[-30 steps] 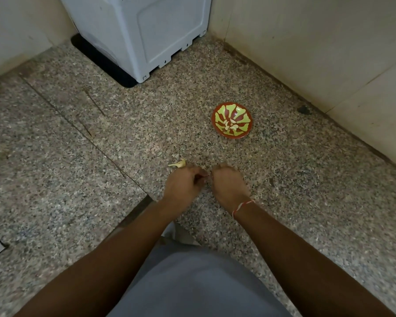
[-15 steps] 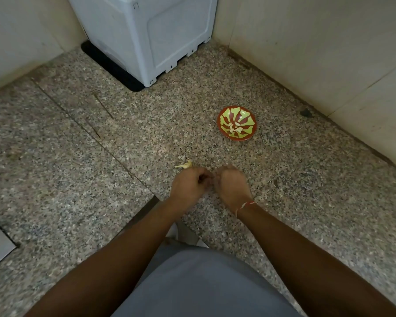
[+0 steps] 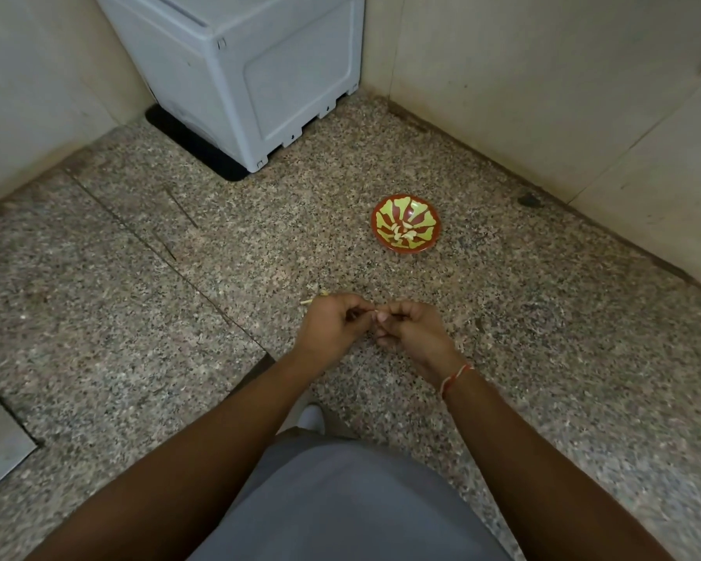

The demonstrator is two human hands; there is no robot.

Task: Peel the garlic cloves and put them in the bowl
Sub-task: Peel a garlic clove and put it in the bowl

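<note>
Hands, left hand (image 3: pixel 332 325) and right hand (image 3: pixel 409 332), pinch something tiny; bowl (image 3: pixel 385 236) beyond.

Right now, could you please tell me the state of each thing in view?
Bowl: upright on the floor, peeled cloves inside.
Left hand: fingers curled, pinching something small; garlic not clearly visible.
Right hand: fingers curled, pinching at the same spot.
Garlic scrap: on the floor beyond the left hand.

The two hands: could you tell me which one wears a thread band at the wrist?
The right hand wears it: a red-and-white thread band circles its wrist, whereas the left hand has a bare wrist.
</note>
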